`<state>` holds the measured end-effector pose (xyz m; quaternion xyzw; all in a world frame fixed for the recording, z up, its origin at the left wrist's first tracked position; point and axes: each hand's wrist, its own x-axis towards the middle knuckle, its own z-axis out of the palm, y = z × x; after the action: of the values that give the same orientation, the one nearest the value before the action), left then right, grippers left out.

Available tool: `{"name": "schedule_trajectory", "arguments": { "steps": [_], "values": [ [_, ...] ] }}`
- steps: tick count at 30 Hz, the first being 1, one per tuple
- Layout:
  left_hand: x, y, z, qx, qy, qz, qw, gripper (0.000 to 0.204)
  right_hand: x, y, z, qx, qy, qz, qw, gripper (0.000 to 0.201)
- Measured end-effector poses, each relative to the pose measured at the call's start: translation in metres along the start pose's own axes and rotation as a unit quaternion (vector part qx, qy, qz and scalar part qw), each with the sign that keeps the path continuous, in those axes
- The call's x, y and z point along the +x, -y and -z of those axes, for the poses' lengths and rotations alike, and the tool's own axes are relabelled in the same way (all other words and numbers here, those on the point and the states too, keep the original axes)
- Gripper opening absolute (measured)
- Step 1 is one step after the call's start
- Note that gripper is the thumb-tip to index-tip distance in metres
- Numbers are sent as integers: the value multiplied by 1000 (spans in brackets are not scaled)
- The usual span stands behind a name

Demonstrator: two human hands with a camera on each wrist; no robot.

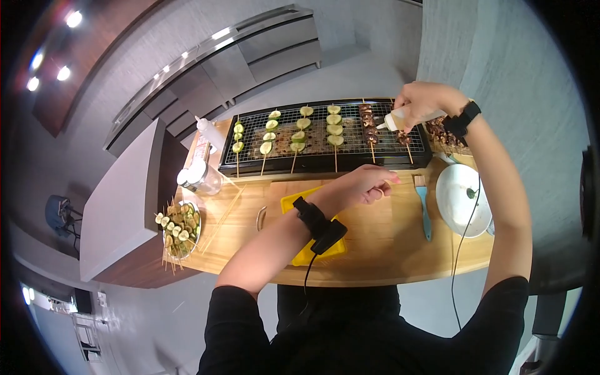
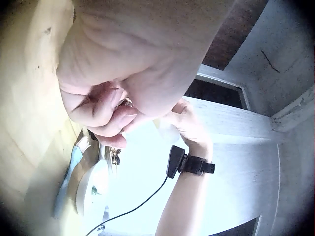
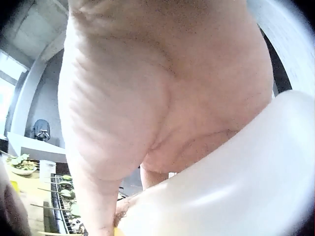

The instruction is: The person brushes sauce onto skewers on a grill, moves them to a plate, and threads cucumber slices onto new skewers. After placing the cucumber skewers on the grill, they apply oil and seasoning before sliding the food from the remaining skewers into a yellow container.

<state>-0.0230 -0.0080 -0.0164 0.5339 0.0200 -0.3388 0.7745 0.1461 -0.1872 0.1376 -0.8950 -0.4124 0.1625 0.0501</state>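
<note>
My right hand [image 1: 431,99] grips a squeeze bottle [image 1: 395,120] over the grill's right end, its nozzle tilted down to the left beside dark meat skewers [image 1: 369,128]. In the right wrist view the pale bottle [image 3: 231,182] fills the lower right, against the hand [image 3: 157,93]. My left hand [image 1: 364,186] hovers in front of the grill [image 1: 287,164], above the wooden table. Its fingers hang loosely curled, with nothing seen held in them; the left wrist view shows this hand [image 2: 118,73] close up. Skewers of green slices [image 1: 335,130] lie across the grate.
Left of the grill stand a white bottle [image 1: 211,133] and jars [image 1: 203,176]; nearer is a plate of skewers [image 1: 181,231]. A yellow tray [image 1: 334,251] lies under my left forearm. A blue brush [image 1: 424,209] and white bowl [image 1: 462,215] are at the right; more meat [image 1: 442,134] sits behind.
</note>
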Motion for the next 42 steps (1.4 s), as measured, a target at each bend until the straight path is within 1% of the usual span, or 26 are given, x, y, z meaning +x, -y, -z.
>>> {"name": "schedule_trajectory", "arguments": {
  "steps": [1,4,5,7,11,14,17,19,21,24,25,28,31,34,35,38,41,42],
  "values": [
    [1,0,-2,-3,7,-6,1000,28,3,-5,-2,7,4,4,1000,45],
    [16,3,-5,5,-1,-3,1000,26,13,-8,-4,-52,-81,-10,995,44],
    [19,3,-9,-1,0,-18,1000,25,16,-10,-6,-74,-131,-16,988,44],
    [24,5,-16,-15,0,-49,999,23,28,-16,-8,-87,-163,-26,982,46],
    [31,5,-34,-59,-2,-58,997,19,25,-21,-9,-88,-218,-27,972,50],
    [47,9,-35,-87,8,-53,995,17,4,-22,-9,-81,-217,-16,973,50],
    [57,6,-40,-121,-13,-44,992,16,-23,-27,-9,-51,-164,15,985,50],
    [54,1,-46,-125,-40,-38,991,16,-40,-29,-10,-36,-136,15,990,48],
    [55,0,-45,-131,-42,-42,990,17,-56,-30,-12,-26,-112,28,993,46],
    [63,2,-41,-149,-42,-45,987,17,-71,-33,-14,0,-50,26,998,46],
    [67,4,-39,-157,-42,-45,986,16,-73,-33,-13,6,-23,11,1000,47],
    [74,6,-39,-187,-53,-31,980,15,-72,-31,-12,-16,-44,3,999,45],
    [76,5,-41,-216,-50,-25,975,16,-51,-44,-10,-61,-75,-27,995,49],
    [85,9,-39,-212,-54,-33,975,17,-35,-58,-17,-127,-218,-40,967,55],
    [86,9,-40,-207,-60,-39,976,17,-30,-58,-14,-136,-212,-59,966,61],
    [87,12,-41,-193,-76,-56,977,19,-22,-63,-14,-141,-219,-68,963,59],
    [85,11,-43,-185,-88,-67,977,20,-30,-62,-8,-138,-124,-48,981,55],
    [83,11,-44,-185,-90,-65,976,20,-36,-60,-8,-102,-106,-40,988,52]
  ]
}}
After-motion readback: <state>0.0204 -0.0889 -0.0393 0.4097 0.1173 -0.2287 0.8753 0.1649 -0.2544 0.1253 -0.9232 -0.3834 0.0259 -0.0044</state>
